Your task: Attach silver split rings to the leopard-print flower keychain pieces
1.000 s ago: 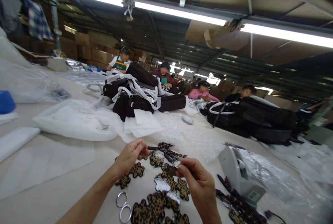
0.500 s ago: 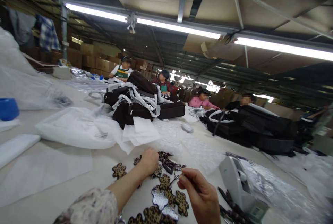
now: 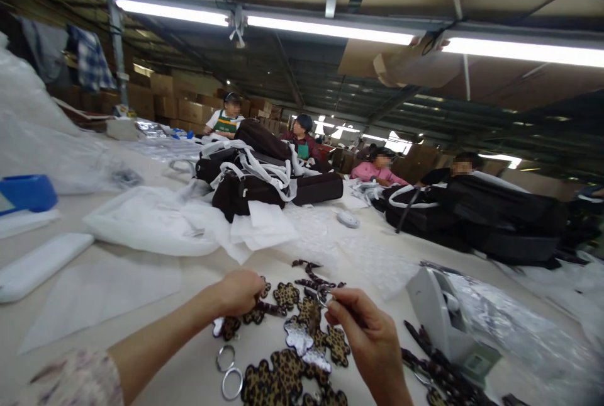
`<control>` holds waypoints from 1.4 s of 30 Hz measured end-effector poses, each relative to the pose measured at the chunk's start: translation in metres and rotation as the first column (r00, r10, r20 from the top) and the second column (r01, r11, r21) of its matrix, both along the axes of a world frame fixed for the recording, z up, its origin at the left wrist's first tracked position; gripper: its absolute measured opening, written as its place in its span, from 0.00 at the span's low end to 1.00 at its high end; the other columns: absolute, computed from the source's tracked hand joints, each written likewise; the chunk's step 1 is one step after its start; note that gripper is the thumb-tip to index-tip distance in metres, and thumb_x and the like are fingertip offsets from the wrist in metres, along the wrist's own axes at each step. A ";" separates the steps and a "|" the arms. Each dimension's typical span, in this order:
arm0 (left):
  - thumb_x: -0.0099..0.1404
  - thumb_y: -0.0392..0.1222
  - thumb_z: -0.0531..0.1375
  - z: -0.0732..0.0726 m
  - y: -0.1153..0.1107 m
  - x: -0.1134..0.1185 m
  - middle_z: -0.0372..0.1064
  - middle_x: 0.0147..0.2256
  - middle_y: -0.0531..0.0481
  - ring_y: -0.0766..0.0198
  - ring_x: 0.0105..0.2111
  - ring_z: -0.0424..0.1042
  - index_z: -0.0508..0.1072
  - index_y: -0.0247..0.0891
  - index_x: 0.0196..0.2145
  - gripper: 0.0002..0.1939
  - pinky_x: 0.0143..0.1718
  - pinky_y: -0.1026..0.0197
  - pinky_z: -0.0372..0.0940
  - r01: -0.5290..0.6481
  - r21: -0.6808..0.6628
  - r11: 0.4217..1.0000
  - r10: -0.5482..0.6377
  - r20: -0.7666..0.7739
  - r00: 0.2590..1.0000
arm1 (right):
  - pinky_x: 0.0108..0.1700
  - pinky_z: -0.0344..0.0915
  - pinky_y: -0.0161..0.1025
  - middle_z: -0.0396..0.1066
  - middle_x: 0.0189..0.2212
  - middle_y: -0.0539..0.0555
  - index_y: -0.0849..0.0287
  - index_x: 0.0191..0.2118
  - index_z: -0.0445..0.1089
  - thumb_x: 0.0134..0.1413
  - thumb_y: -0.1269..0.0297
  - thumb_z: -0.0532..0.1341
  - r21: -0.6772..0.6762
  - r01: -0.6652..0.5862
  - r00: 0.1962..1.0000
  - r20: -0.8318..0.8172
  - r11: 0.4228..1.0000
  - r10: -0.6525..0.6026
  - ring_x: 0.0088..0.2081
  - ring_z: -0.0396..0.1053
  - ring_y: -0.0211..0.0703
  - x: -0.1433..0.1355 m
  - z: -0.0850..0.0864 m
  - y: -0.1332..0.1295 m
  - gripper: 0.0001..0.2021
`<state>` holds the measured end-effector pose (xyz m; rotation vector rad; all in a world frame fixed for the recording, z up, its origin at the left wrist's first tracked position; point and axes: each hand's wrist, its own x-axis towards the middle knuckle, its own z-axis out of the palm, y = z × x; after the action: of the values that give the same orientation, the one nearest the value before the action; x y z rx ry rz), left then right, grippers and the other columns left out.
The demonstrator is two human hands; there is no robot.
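Note:
Between the thumb and fingers of my right hand (image 3: 365,330) is a metal ring (image 3: 323,296), beside dark twisted straps (image 3: 311,275). My left hand (image 3: 243,291) is closed at the left of the pile, on a dark strap (image 3: 272,309) that shows beyond its fingers. Leopard-print flower-shaped pieces (image 3: 274,377) lie around and below both hands, some with silvery faces (image 3: 297,335). Two loose metal rings (image 3: 231,383) rest on the table below my left forearm.
Black bags with white straps (image 3: 255,186) are piled ahead; more black bags (image 3: 500,217) lie at right. A grey tape dispenser (image 3: 436,311) stands right of my right hand, near more dark straps (image 3: 438,362). White foam wrap (image 3: 151,220) lies left. Several people sit across the table.
My left hand has moved left, and a dark strap now shows at its fingers. The loose rings have come into fuller view. My right hand still holds its ring.

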<state>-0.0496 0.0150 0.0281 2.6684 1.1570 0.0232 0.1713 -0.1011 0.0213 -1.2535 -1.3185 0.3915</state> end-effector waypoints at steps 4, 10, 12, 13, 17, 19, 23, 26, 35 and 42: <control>0.57 0.27 0.54 -0.026 -0.033 0.017 0.70 0.42 0.39 0.50 0.43 0.67 0.73 0.34 0.36 0.12 0.44 0.50 0.64 0.026 0.155 0.988 -0.035 0.053 0.998 | 0.26 0.68 0.33 0.73 0.20 0.48 0.56 0.32 0.75 0.50 0.62 0.65 -0.003 -0.019 1.000 -0.021 1.000 0.019 0.22 0.71 0.40 -0.004 -0.002 0.001 0.05; 0.61 0.26 0.52 -0.050 -0.033 0.035 0.71 0.41 0.43 0.54 0.42 0.68 0.72 0.36 0.36 0.13 0.44 0.53 0.63 0.000 0.124 0.992 -0.020 0.161 0.987 | 0.27 0.68 0.33 0.73 0.19 0.49 0.58 0.32 0.74 0.50 0.61 0.66 -0.095 -0.151 0.985 -0.100 0.984 0.142 0.23 0.71 0.41 -0.006 -0.007 0.003 0.06; 0.62 0.29 0.54 -0.046 -0.029 0.032 0.71 0.39 0.46 0.57 0.40 0.68 0.73 0.37 0.36 0.10 0.44 0.57 0.63 -0.040 0.017 0.999 0.031 0.373 0.927 | 0.27 0.67 0.33 0.73 0.19 0.49 0.58 0.31 0.73 0.50 0.60 0.67 -0.134 -0.221 0.963 -0.183 0.966 0.195 0.22 0.70 0.40 -0.010 -0.009 0.004 0.07; 0.62 0.31 0.55 -0.043 -0.027 0.029 0.71 0.37 0.48 0.59 0.40 0.68 0.74 0.38 0.35 0.09 0.43 0.59 0.62 -0.053 -0.060 0.997 0.076 0.484 0.872 | 0.27 0.66 0.33 0.72 0.18 0.48 0.58 0.30 0.73 0.49 0.59 0.67 -0.151 -0.266 0.947 -0.226 0.952 0.228 0.22 0.69 0.39 -0.013 -0.010 0.005 0.08; 0.58 0.36 0.58 -0.028 -0.026 0.021 0.71 0.32 0.52 0.62 0.35 0.68 0.77 0.39 0.33 0.08 0.40 0.63 0.61 0.042 -0.336 0.941 0.229 0.723 0.652 | 0.27 0.66 0.33 0.72 0.17 0.48 0.59 0.29 0.73 0.47 0.58 0.69 -0.210 -0.435 0.861 -0.381 0.876 0.336 0.21 0.69 0.38 -0.023 -0.014 0.008 0.10; 0.56 0.37 0.58 -0.023 -0.027 0.018 0.71 0.31 0.53 0.64 0.33 0.68 0.78 0.38 0.34 0.09 0.38 0.64 0.60 0.101 -0.403 0.909 0.266 0.751 0.604 | 0.26 0.66 0.33 0.72 0.17 0.48 0.60 0.29 0.73 0.46 0.58 0.70 -0.233 -0.484 0.825 -0.442 0.843 0.352 0.21 0.69 0.37 -0.026 -0.016 0.009 0.11; 0.56 0.37 0.58 -0.017 -0.030 0.016 0.69 0.30 0.54 0.64 0.33 0.66 0.78 0.38 0.32 0.08 0.38 0.64 0.59 0.157 -0.416 0.896 0.251 0.764 0.594 | 0.25 0.66 0.31 0.71 0.19 0.47 0.60 0.29 0.73 0.43 0.58 0.72 -0.254 -0.524 0.788 -0.507 0.813 0.349 0.20 0.69 0.35 -0.029 -0.019 0.012 0.12; 0.56 0.36 0.57 -0.015 -0.032 0.015 0.69 0.30 0.54 0.65 0.34 0.66 0.77 0.38 0.31 0.08 0.39 0.64 0.58 0.190 -0.405 0.894 0.217 0.763 0.609 | 0.25 0.65 0.31 0.71 0.18 0.47 0.61 0.30 0.73 0.44 0.58 0.72 -0.257 -0.528 0.787 -0.507 0.809 0.353 0.20 0.69 0.35 -0.031 -0.021 0.014 0.12; 0.57 0.35 0.57 -0.009 -0.035 0.008 0.65 0.30 0.54 0.66 0.32 0.64 0.76 0.38 0.32 0.08 0.39 0.65 0.58 0.308 -0.391 0.867 0.133 0.778 0.614 | 0.24 0.65 0.31 0.71 0.18 0.47 0.61 0.30 0.73 0.43 0.57 0.72 -0.285 -0.510 0.799 -0.505 0.812 0.325 0.19 0.69 0.34 -0.028 -0.023 0.014 0.14; 0.60 0.35 0.56 -0.012 -0.038 0.009 0.72 0.37 0.52 0.62 0.40 0.68 0.76 0.42 0.41 0.13 0.44 0.63 0.60 0.346 -0.340 0.875 0.020 0.737 0.676 | 0.28 0.69 0.34 0.73 0.21 0.48 0.60 0.34 0.73 0.45 0.56 0.70 -0.198 -0.217 0.921 -0.366 0.956 0.133 0.23 0.71 0.38 -0.013 -0.015 0.014 0.14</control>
<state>-0.0406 -0.0232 0.0160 1.9913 0.5442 0.6403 0.1579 -0.0869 0.0061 -1.1929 -1.1004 0.8815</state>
